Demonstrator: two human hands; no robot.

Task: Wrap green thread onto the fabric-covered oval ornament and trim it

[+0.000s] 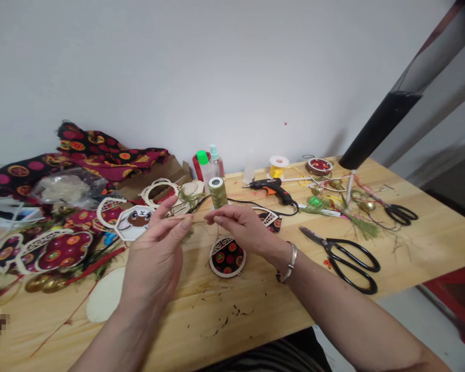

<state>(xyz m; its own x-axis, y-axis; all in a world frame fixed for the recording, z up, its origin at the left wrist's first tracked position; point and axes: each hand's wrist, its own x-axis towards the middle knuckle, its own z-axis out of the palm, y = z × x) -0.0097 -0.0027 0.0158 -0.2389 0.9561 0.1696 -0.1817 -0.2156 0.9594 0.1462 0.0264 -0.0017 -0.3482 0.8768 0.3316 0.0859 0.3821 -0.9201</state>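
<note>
A thin brownish thread point(199, 219) runs taut between my two hands above the table. My left hand point(155, 253) pinches one end between thumb and index finger, its other fingers loosely raised. Thumb and fingertips of my right hand point(244, 227) are closed on the thread's other part. Just below the right hand lies a round ornament point(228, 258) with a pale wooden rim and dark patterned fabric. An olive-green thread spool point(218, 195) stands upright behind the hands. Whether the thread connects to the ornament or the spool, I cannot tell.
Large black-handled scissors point(341, 258) lie at the right, with smaller scissors point(401, 213) beyond. A glue gun point(271, 188) and a yellow ribbon spool point(278, 168) sit at the back. Patterned fabric point(101, 155) and several wooden-framed ornaments point(64, 250) crowd the left. Dark scraps point(227, 320) dot the front.
</note>
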